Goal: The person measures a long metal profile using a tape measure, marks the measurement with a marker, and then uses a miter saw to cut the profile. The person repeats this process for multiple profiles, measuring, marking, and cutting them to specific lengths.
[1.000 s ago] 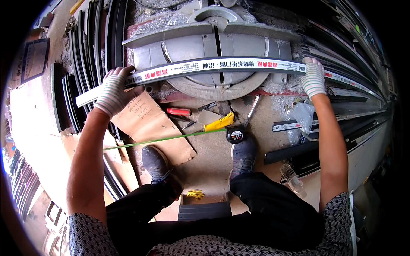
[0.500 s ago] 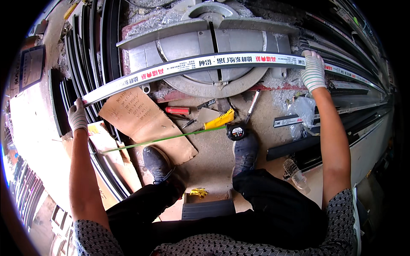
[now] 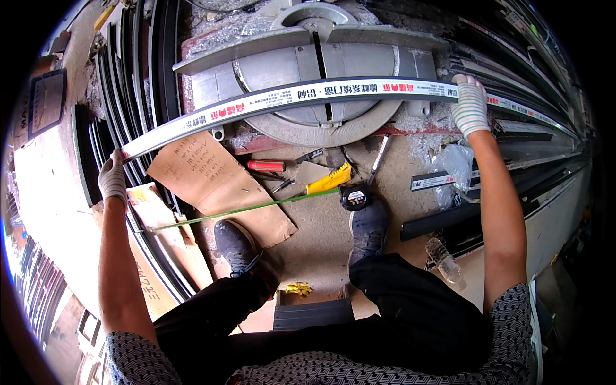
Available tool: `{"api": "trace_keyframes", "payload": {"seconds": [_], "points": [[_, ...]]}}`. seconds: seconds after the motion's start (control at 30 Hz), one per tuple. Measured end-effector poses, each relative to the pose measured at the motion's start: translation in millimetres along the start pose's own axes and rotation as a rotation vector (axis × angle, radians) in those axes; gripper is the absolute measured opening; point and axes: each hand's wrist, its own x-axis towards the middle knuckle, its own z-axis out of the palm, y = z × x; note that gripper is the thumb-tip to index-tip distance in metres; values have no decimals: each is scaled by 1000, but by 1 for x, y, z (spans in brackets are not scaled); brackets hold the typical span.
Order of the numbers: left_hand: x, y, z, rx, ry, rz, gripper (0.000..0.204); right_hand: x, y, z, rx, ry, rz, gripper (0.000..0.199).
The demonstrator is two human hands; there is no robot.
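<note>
A long metal profile [image 3: 269, 100] with a printed film strip along its face lies across the round saw table [image 3: 282, 70], in front of the fence. Its left end is in my gloved left hand [image 3: 112, 179], fingers closed around it. Far to the right, my gloved right hand [image 3: 471, 106] wraps over the same profile, fingers curled over its top edge. The profile passes over the dark slot [image 3: 321, 64] of the saw table and runs on past my right hand.
Below lie a tape measure [image 3: 354, 197] with its green blade drawn out leftward, a yellow knife [image 3: 329, 180], a red-handled tool [image 3: 266, 165], a marker [image 3: 380, 157] and written-on cardboard [image 3: 205, 179]. Dark profiles [image 3: 138, 70] are stacked left; more [image 3: 513, 77] lie right, near clear plastic [image 3: 455, 167].
My left hand has shifted slightly left and its wrist has turned a little. My right hand and the profile have hardly moved.
</note>
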Motion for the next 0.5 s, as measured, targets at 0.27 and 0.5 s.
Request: {"api": "trace_keyframes", "payload": {"seconds": [0.27,0.5], "points": [[-12,8,-5,22,21,22,63,2,-3,2,2,6,-3,54],[-19,15,-6,85,48,38,62,3,-5,1,-5,-4,5,53]]}}
